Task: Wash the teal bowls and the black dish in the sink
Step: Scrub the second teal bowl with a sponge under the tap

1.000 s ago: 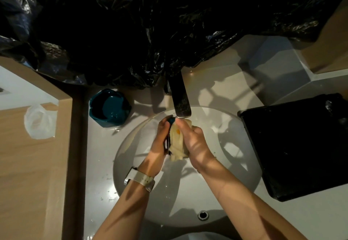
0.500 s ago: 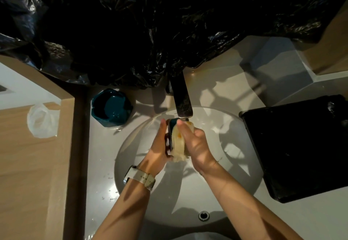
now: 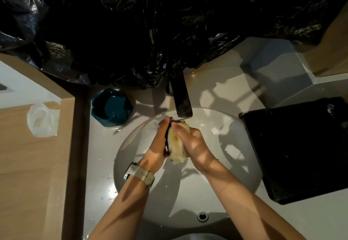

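Dish: small dark dish [image 3: 167, 140] held on edge over the sink [image 3: 188, 192], under the faucet [image 3: 181, 101].
Left hand [image 3: 160, 145]: grips dish.
Right hand [image 3: 192, 142]: presses pale cloth [image 3: 176, 145] against it.
Teal bowl [image 3: 111, 107]: on table, left of sink; contents unclear.

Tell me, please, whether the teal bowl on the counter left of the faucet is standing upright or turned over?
Upright: the teal bowl sits on the counter with its opening facing up, so its glossy inside shows.
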`<state>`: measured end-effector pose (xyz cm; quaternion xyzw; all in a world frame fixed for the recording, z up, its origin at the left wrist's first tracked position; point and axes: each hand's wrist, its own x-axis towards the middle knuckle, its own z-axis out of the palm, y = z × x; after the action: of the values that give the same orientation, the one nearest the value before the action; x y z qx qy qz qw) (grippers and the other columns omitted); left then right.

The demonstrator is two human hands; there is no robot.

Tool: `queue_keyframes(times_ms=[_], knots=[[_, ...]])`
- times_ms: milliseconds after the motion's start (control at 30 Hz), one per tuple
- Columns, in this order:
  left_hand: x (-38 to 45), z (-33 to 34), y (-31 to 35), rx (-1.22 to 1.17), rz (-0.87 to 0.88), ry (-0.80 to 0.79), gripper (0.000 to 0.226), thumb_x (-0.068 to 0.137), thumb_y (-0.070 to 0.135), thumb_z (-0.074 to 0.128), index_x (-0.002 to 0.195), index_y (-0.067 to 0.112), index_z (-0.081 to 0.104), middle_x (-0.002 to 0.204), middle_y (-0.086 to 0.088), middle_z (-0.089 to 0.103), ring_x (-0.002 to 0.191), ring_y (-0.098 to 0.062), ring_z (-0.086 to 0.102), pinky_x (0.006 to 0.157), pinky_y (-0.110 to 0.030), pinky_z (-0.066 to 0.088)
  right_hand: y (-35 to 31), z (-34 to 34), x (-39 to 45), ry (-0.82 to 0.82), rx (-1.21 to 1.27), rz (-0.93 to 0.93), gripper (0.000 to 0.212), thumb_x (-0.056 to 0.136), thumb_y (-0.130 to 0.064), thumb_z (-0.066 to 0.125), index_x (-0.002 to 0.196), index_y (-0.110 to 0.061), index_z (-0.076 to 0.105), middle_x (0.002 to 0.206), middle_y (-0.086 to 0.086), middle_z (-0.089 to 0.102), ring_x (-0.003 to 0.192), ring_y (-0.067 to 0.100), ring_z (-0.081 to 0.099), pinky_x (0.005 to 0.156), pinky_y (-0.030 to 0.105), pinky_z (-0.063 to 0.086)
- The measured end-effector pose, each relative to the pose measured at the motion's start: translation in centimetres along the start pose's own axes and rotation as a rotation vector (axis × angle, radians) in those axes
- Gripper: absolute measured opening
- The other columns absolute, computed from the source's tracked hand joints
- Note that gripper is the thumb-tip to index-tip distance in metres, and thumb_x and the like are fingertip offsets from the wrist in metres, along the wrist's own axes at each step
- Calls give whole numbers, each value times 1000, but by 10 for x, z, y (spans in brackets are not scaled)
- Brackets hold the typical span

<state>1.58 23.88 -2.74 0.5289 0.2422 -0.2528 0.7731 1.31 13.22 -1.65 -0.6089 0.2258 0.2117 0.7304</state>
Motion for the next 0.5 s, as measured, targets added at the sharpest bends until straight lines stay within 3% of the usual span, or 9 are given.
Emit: queue_keyframes(times_ms=[100, 167, 233, 300, 367, 433, 500], knots=[[7, 5, -7, 69, 140, 63, 32, 103, 38, 43, 110, 14, 63, 112, -19, 67, 101, -27, 66, 82, -25, 56, -1, 0, 4, 51, 17, 123, 44, 84, -43, 67, 99, -1, 71, 87, 14, 73, 83, 27, 71, 83, 39, 57], [8, 5, -14, 214, 281, 108, 13, 99, 37, 49, 107, 36, 60, 118, -14, 60, 109, -24, 61, 89, -24, 52, -5, -4, 11, 21, 108, 310, 46, 82, -44, 69, 102, -4, 70, 93, 13, 72, 85, 28, 69, 81, 43, 56], [8, 3, -18, 315, 310, 66, 21, 84, 55, 54, 105, 53, 58, 124, -9, 55, 117, -20, 56, 99, -33, 47, -7, -6, 14, -25, 243, 359, 39, 81, -40, 70, 102, -7, 69, 101, 16, 67, 91, 31, 66, 82, 43, 54], [9, -1, -16, 250, 261, 77, 38, 87, 54, 58, 123, 41, 55, 133, -11, 54, 124, -25, 54, 105, -39, 45, -4, -8, 18, 17, 248, 296, 33, 84, -36, 68, 93, -4, 70, 96, 18, 66, 87, 31, 65, 81, 40, 53], [13, -4, -11, 47, 86, 45, 52, 92, 50, 58, 134, 21, 52, 135, -14, 59, 125, -30, 57, 104, -47, 48, -3, -5, 16, 103, 181, 198, 40, 84, -37, 67, 95, 2, 70, 95, 21, 69, 83, 29, 68, 78, 36, 54], [10, -7, -9, -30, -48, -88, 63, 90, 61, 55, 136, 19, 54, 129, -10, 66, 118, -26, 64, 95, -50, 54, -2, 1, 17, 158, 185, 149, 53, 70, -45, 74, 97, 1, 68, 97, 25, 69, 83, 27, 70, 78, 32, 56], [11, -7, -8, 34, -23, -77, 62, 86, 63, 58, 132, 22, 57, 125, -9, 68, 111, -24, 68, 93, -50, 55, 0, 4, 20, 131, 304, 188, 55, 62, -47, 79, 91, -4, 66, 90, 22, 67, 82, 24, 67, 83, 29, 56]])
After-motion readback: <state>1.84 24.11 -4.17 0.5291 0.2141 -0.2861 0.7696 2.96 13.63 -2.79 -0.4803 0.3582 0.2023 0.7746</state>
